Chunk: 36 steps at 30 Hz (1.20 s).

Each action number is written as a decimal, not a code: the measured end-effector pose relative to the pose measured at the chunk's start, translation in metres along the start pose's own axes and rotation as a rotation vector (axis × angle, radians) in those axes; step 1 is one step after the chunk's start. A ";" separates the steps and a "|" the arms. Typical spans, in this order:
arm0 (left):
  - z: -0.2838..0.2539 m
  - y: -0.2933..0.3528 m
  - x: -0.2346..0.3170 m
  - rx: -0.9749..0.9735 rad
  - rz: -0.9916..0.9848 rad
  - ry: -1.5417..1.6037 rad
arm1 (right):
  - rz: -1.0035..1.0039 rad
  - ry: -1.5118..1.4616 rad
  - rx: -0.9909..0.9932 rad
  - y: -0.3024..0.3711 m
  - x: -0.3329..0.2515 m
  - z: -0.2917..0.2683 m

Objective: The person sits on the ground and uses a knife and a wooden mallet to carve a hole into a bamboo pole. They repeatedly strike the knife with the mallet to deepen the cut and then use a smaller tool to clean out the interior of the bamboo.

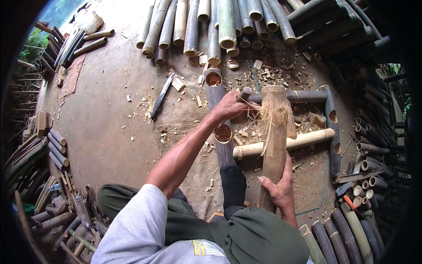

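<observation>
My left hand [231, 108] is closed around a short dark round stick [244, 93], whose upper end stands out of the fist. My right hand [280, 188] grips the lower part of a thick wooden club [274, 154]; loose fibres hang from its frayed upper part. Beneath them lies a bamboo frame. Its dark left post [215, 94] has two cut holes with brown shavings in them. A dark crossbar [303, 96] and a pale crossbar [307, 140] run toward the dark right post [332, 132], also holed. The club covers part of both crossbars.
Cut bamboo poles [227, 26] are stacked at the far side, with more bamboo [369, 141] along the right. A knife [161, 97] lies on the ground sheet [101, 119], left of the frame. Wood chips [281, 75] are scattered around. Short bamboo pieces [57, 147] lie at the left.
</observation>
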<state>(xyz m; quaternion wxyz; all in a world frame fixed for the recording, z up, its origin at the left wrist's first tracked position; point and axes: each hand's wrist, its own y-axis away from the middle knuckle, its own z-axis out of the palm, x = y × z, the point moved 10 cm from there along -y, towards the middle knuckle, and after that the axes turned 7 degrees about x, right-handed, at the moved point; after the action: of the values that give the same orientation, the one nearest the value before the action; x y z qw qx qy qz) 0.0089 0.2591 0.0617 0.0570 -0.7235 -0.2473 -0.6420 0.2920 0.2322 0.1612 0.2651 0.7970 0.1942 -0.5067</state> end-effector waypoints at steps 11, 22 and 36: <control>0.018 -0.022 -0.026 -0.139 0.018 -0.362 | 0.008 -0.138 0.073 -0.037 -0.013 -0.020; 0.017 0.025 -0.012 -0.186 0.319 -0.234 | -0.195 0.098 -0.125 -0.054 -0.071 0.026; -0.052 0.052 0.014 0.421 0.457 -0.285 | -0.147 0.209 -0.164 -0.045 -0.065 0.033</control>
<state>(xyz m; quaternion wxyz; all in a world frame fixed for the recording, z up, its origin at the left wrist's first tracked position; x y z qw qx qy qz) -0.0148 0.1969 0.0961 0.3123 -0.8150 -0.2116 -0.4399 0.2161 0.2449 0.1989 0.2700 0.8046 0.3195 -0.4216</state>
